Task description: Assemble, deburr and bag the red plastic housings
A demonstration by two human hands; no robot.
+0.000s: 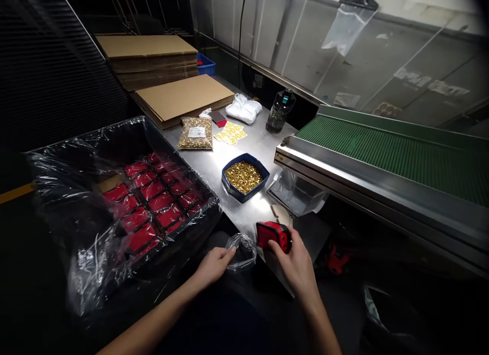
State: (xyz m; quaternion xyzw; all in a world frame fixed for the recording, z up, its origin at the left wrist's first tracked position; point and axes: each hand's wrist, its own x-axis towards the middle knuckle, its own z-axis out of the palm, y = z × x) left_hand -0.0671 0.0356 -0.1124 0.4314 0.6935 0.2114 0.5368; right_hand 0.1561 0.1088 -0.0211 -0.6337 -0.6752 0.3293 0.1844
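My left hand (pixel 216 263) pinches the edge of a clear plastic bag (pixel 241 253), whose mouth gapes toward the right. Just right of it, my right hand (pixel 296 258) grips a red and black block-shaped device (pixel 273 235); its exact kind I cannot make out. The device is apart from the bag. Beyond both hands, a blue bin (pixel 244 198) full of small gold-coloured metal pieces (pixel 244 176) rests on the metal table (pixel 214 166). To the left, a box lined with clear plastic (pixel 191 174) holds several red and black pieces (pixel 160 201) in rows.
A green ribbed conveyor (pixel 382 146) with a metal side rail runs along the right. Farther back are a bag of gold-coloured pieces (pixel 195 133), yellow-and-white stickers (pixel 231 133), a white packet (pixel 243 109), a dark bottle (pixel 280 110) and stacked cardboard sheets (pixel 183 98).
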